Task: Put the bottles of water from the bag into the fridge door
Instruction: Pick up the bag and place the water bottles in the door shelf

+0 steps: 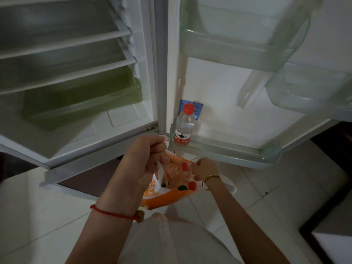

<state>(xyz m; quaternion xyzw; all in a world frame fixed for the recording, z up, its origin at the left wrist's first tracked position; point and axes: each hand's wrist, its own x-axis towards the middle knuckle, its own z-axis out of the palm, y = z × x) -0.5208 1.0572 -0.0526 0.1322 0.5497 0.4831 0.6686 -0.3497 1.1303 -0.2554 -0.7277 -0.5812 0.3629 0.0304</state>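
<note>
Now you are gripping the bag [163,195] with your left hand [146,159], fingers curled tight around its white handle, and that is keeping the mouth lifted and steady above the floor [38,216]. Your right hand [203,169] is reaching down at the far side of the opening, fingers bunched together at the plastic; whether they are pinching the bag's edge or closing on something inside, you cannot tell from this view. Between the two hands the mouth is being spread, probably so you can get at what is left. Red caps [192,185] are showing through the plastic, so more bottles seem to be lying inside, though their number is unclear. Beyond your hands, one bottle [184,126] is already standing upright in the bottom door shelf [238,149], pushed against the hinge-side end, which is leaving the rest of that shelf free for others in a row. Above it, the upper door shelves [238,48] are holding nothing visible. To the left, the fridge body [66,54] is standing open, with a green drawer [82,103] low inside. You are judging an early stage: one placed, more to come.
</note>
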